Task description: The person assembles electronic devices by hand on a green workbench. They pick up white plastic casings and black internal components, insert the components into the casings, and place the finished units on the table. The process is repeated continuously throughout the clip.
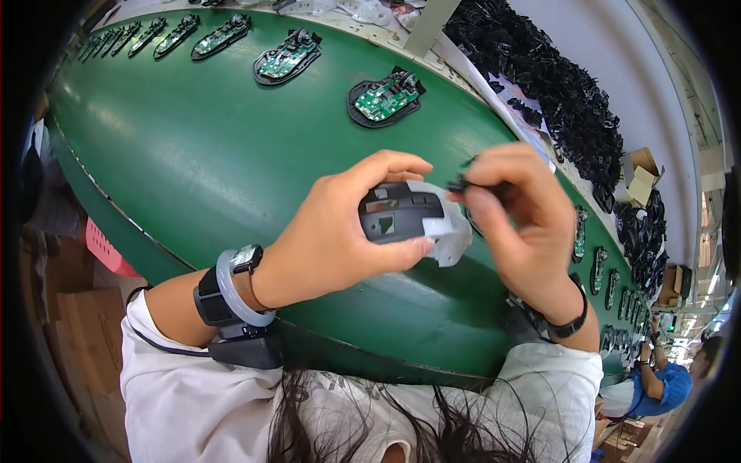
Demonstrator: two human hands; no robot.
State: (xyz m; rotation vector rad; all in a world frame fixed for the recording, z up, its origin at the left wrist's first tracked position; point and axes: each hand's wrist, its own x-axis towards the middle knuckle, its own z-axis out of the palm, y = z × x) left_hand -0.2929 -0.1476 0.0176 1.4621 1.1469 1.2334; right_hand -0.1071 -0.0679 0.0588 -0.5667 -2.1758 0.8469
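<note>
My left hand [328,228] is closed around a computer mouse shell [413,212], dark grey with a pale, translucent front end and rectangular cutouts. It is held above the green work surface. Just to the right, my right hand [532,220] pinches a small black plastic part [458,187] between thumb and fingertips, close to the pale end of the shell. Motion blurs that part, so its exact kind does not show. Beyond my hands lies an open mouse base [382,100] with a green circuit board, touched by neither hand.
More mouse bases [287,58] line the far edge, curving left, and others [598,270] run down the right. A big heap of small black plastic parts [532,85] lies beyond the metal post [431,29]. A person in blue [664,382] sits at far right. A pink basket [108,248] stands lower left.
</note>
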